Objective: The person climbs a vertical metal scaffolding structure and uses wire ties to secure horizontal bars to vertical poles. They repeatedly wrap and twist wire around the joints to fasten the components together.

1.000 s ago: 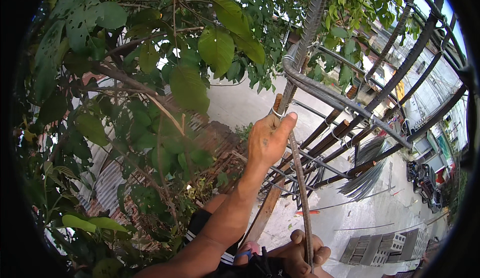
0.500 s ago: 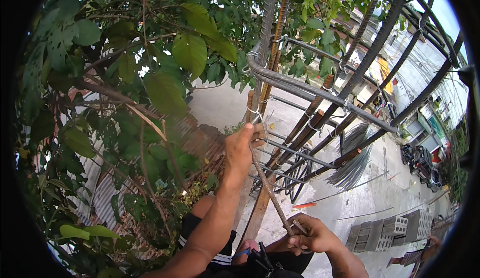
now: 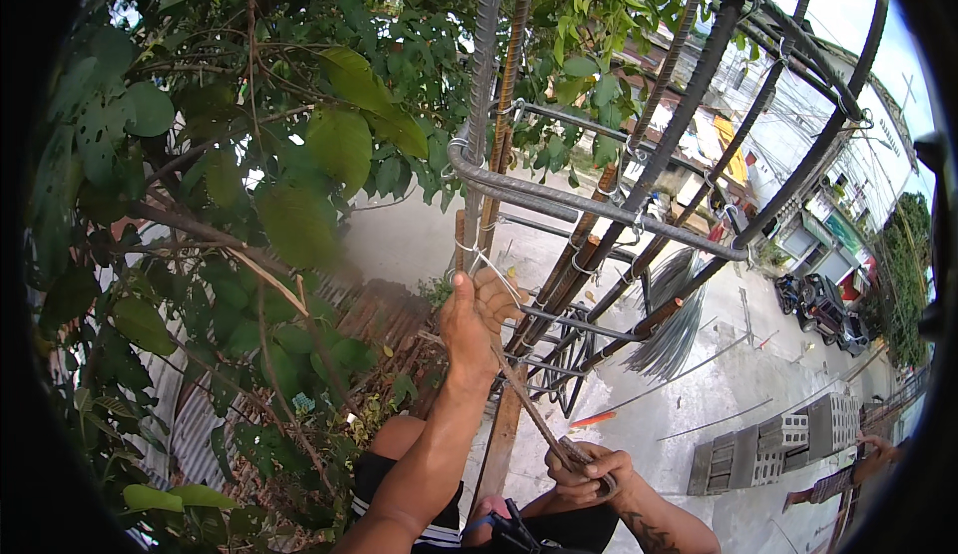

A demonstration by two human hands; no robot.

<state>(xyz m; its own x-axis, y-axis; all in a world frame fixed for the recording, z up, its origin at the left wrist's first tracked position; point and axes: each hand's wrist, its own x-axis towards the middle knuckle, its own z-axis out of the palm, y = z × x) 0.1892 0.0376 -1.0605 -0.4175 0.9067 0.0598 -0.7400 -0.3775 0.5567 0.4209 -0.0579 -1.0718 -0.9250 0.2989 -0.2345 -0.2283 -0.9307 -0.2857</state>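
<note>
My left hand (image 3: 475, 322) is raised beside an upright rebar (image 3: 482, 105), just below a white wire tie (image 3: 480, 252). Its thumb points up and its fingers spread apart, close to the wire's loose end. Lower right, my right hand (image 3: 591, 476) is closed around the bent, looped end of a rusty steel rod (image 3: 531, 406). From there the rod slants up past my left wrist, and its far tip shows left of that wrist. A bent steel stirrup (image 3: 599, 200) wraps the upright bars above my hands.
Leafy branches (image 3: 289, 225) crowd the left side. More rebars (image 3: 699, 85) rise at right. Below lie a wire bundle (image 3: 667, 299), an orange object (image 3: 593, 420) and stacked concrete blocks (image 3: 763, 449). Another person's arm (image 3: 848, 474) shows at lower right. Vehicles (image 3: 823, 309) stand farther off.
My view has shifted, so the rebars sit farther left. The left hand's fingers have opened from a pinch near the tie, and the rod's upper end now passes beyond the wrist.
</note>
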